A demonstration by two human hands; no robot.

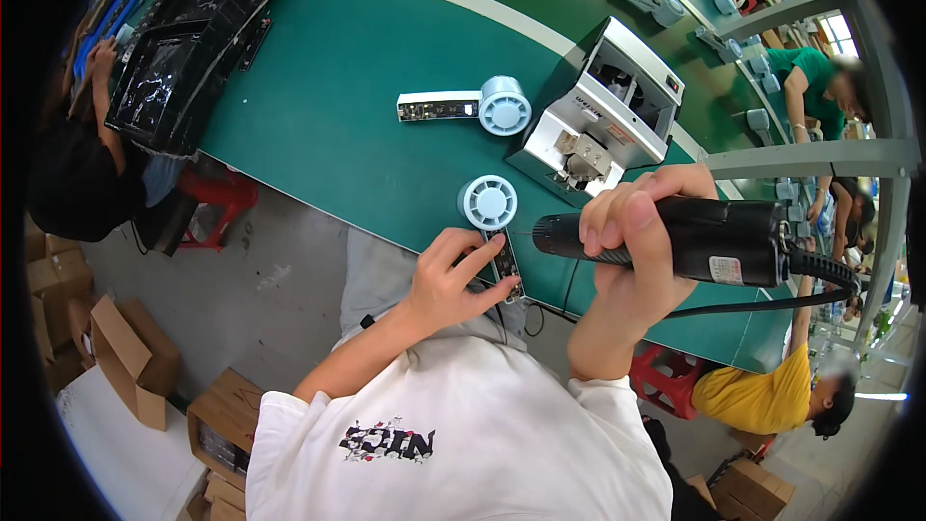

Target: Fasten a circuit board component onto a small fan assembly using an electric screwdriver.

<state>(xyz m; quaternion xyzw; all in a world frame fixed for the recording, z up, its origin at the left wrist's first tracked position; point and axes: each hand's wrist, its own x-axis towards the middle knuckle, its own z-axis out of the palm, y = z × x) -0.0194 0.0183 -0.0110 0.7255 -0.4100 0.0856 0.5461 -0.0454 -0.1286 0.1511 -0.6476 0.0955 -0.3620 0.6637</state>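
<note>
My right hand (637,241) is wrapped round a black electric screwdriver (723,236), its thin bit (522,233) pointing left. That bit reaches close to the handle of a handheld fan with a round light-blue head (490,203); whether it touches I cannot tell. My left hand (449,280) grips this fan by its open handle, where a dark circuit board (503,265) shows at the table's near edge. Farther off lies a second light-blue fan (504,106), its white handle (439,106) turned left with the circuit board exposed.
A silver and black machine (608,106) stands on the green table (328,125), right of the fans. Black trays (193,48) sit at the far left. The screwdriver's cable (762,305) runs at the right. Co-workers, red stools (666,378) and cardboard boxes (135,357) surround the table.
</note>
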